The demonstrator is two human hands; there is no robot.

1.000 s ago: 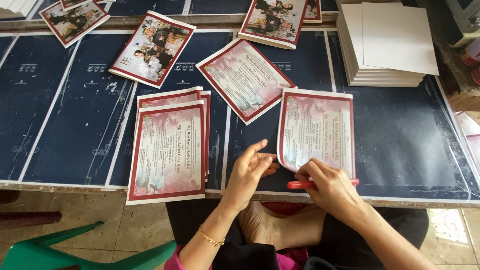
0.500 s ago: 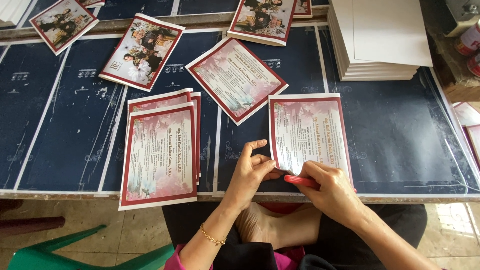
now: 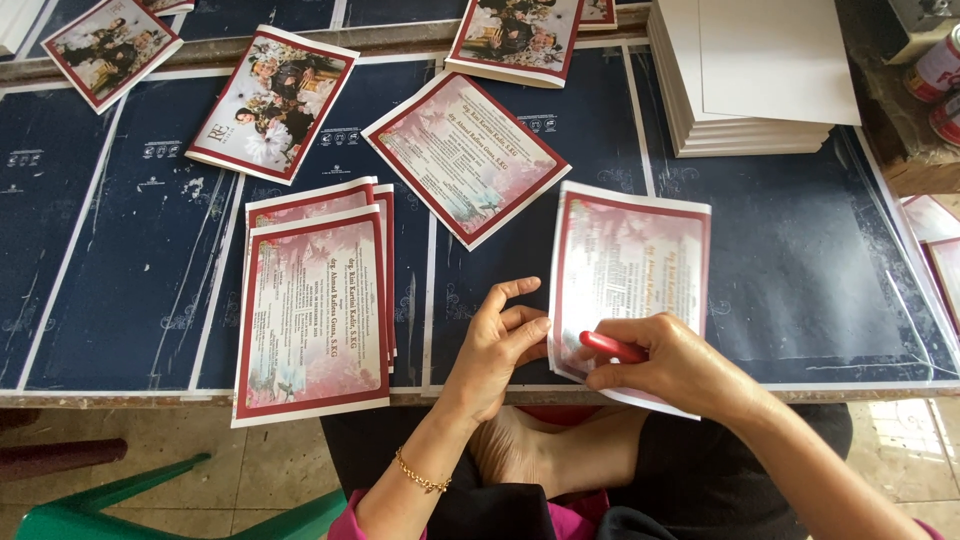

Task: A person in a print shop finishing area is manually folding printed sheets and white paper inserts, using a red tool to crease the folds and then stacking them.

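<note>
A red-bordered printed card lies near the front edge of a dark blue table. My right hand rests on the card's lower part and grips a slim red tool. My left hand sits just left of the card, fingertips touching its lower left edge, holding nothing. A small stack of similar red-bordered cards lies to the left of my left hand.
A single card lies slanted behind the hands. Photo-printed cards lie along the back. A tall stack of blank white sheets stands back right, red cans beyond it. A green stool is below left.
The card under my hands has slid slightly; my left hand closed in on its lower left edge while my right hand with the red tool moved onto the card.
</note>
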